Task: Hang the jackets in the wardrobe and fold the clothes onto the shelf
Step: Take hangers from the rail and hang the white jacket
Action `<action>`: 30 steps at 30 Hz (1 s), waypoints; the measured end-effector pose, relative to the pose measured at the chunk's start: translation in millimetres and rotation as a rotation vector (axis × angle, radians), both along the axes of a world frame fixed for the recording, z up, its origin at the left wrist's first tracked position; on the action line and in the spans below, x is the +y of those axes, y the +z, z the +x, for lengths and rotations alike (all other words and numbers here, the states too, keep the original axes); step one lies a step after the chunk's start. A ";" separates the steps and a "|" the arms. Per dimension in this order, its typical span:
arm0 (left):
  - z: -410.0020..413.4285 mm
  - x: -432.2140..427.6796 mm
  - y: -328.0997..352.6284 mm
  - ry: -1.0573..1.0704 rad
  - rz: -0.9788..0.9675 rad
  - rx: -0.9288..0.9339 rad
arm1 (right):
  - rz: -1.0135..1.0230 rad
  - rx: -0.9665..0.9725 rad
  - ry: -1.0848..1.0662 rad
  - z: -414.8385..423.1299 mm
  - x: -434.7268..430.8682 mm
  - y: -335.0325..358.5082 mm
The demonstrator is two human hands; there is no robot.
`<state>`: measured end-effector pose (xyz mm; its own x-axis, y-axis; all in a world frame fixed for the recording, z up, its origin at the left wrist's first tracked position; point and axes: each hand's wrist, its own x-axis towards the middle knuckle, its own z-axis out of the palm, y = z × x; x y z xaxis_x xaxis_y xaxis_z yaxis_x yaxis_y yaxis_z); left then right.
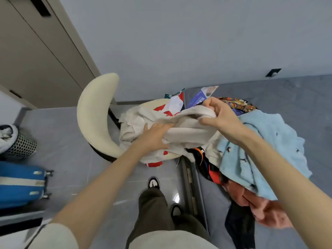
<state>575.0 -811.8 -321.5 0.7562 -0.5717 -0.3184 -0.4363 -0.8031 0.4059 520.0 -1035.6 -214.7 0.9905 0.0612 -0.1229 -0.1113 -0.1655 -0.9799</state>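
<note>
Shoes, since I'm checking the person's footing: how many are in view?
2. One black-and-white sneaker is forward on the grey floor; the other sneaker is nearer, beside the bed frame, partly hidden by the trouser leg.

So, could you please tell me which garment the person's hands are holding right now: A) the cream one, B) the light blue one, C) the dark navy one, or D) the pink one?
A: the right hand grips a bunched fold of the cream garment and the left hand grasps it lower down, while the light blue one lies apart on the bed.
</note>
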 end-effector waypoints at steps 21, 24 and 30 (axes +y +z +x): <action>-258.7 38.6 126.7 -0.088 -0.636 0.031 | -0.926 -0.146 -0.752 -295.3 140.7 -44.4; -295.1 36.7 134.6 -0.168 -0.687 0.009 | -0.949 -0.184 -0.980 -333.5 137.7 -33.9; -342.3 26.8 130.0 -0.179 -0.686 -0.033 | -0.938 -0.193 -1.288 -418.3 93.6 -2.2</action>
